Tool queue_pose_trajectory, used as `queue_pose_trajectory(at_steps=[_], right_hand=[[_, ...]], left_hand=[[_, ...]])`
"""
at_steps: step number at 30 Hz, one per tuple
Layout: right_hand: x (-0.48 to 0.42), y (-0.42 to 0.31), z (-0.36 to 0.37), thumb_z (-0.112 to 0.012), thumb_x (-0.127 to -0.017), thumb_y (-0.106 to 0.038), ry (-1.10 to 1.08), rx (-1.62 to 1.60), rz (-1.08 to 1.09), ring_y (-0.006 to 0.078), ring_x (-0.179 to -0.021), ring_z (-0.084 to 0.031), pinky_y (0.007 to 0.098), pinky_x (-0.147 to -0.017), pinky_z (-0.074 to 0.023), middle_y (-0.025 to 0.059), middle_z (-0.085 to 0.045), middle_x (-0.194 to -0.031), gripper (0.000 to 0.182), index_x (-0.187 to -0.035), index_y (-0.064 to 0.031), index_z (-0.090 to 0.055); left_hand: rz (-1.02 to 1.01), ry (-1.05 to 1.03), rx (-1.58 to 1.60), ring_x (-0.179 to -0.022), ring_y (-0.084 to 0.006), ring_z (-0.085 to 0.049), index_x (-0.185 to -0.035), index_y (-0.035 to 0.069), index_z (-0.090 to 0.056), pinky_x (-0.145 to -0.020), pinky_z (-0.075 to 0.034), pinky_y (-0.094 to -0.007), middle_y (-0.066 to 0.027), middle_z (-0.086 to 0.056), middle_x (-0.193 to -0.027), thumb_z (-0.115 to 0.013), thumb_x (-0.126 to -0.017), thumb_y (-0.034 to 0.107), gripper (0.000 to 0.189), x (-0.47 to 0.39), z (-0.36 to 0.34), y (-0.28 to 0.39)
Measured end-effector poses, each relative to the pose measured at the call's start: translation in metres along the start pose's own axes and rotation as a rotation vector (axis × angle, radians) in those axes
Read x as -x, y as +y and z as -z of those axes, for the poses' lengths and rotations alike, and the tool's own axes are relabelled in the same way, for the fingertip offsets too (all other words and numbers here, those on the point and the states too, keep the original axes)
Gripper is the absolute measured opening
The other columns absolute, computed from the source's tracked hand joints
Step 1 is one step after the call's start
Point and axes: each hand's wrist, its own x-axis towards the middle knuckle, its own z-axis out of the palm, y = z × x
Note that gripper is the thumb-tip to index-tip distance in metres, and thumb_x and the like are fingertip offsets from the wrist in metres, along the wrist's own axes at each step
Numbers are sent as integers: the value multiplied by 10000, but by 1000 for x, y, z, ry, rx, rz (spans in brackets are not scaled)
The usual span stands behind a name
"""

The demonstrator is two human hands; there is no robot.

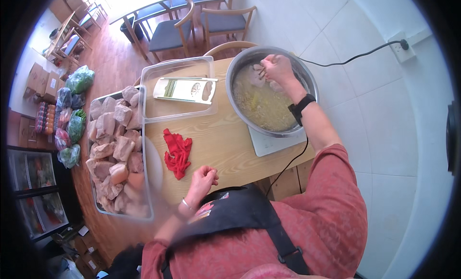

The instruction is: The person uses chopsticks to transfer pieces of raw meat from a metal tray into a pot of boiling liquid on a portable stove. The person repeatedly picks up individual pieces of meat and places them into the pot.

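My right hand point(279, 70) is over the far side of a large round metal pot point(316, 82), its fingers closed on thin brown sticks point(263, 73) that look like chopsticks. They touch or lie close against pale meat pieces point(256, 77) in cloudy yellowish liquid point(261, 107). The sticks' far ends are hard to make out. My left hand point(204, 180) hovers by the table's near edge with curled fingers and nothing visible in it. A crumpled red cloth point(178, 153) lies beyond it. Left of the cloth, chunks of raw meat point(124, 147) fill a clear rectangular tub point(146, 203).
A clear plastic lid point(176, 115) carries a white slicer board point(185, 91) on the wooden table point(212, 145). Under the pot is a flat white base point(264, 144). A black cord point(345, 63) runs to a wall socket point(401, 50). Chairs point(171, 35) stand behind.
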Motion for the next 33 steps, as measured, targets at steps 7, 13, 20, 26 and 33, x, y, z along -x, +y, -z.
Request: queue_pose_trajectory(at_steps=[7, 13, 20, 26, 33], right_hand=[[7, 96, 55, -606, -913, -198, 62, -808, -394, 250, -716, -678, 340, -643, -599, 143, -647, -834, 236, -977, 29, -606], [55, 115, 40, -565, -941, -143, 270, -1185, -510, 297, -790, -678, 380, -714, -605, 194, -643, -888, 191, -987, 39, -596], [77, 103, 33, -571, -950, -151, 348, -1395, -530, 298, -799, -675, 385, -722, -607, 171, -648, -881, 163, -944, 10, -598], [96, 107, 41, -572, -954, -156, 387, -1532, -510, 294, -827, -677, 374, -741, -605, 174, -663, -887, 179, -933, 18, -605], [105, 152, 40, -538, -943, -74, 287, -1692, -465, 289, -812, -687, 371, -763, -609, 182, -677, -889, 169, -987, 62, -627]], left_hand=[[-88, -10, -9, -622, -133, -616, -954, -36, -587, -579, -513, -257, -86, -632, -765, -562, -921, 138, 179, 3, 7, 9], [-58, 18, -52, -615, -132, -619, -937, -32, -587, -577, -506, -257, -80, -633, -756, -560, -922, 143, 178, 16, 11, 1], [-22, 16, -50, -612, -130, -620, -935, -28, -587, -565, -494, -255, -76, -634, -762, -562, -921, 146, 176, 17, 6, -3], [-30, 26, -55, -602, -128, -618, -927, -35, -588, -562, -496, -253, -75, -634, -754, -562, -908, 140, 178, 9, 7, -9], [-42, 14, -86, -622, -131, -621, -933, -44, -589, -569, -523, -271, -92, -639, -773, -543, -913, 132, 183, 9, 22, -21]])
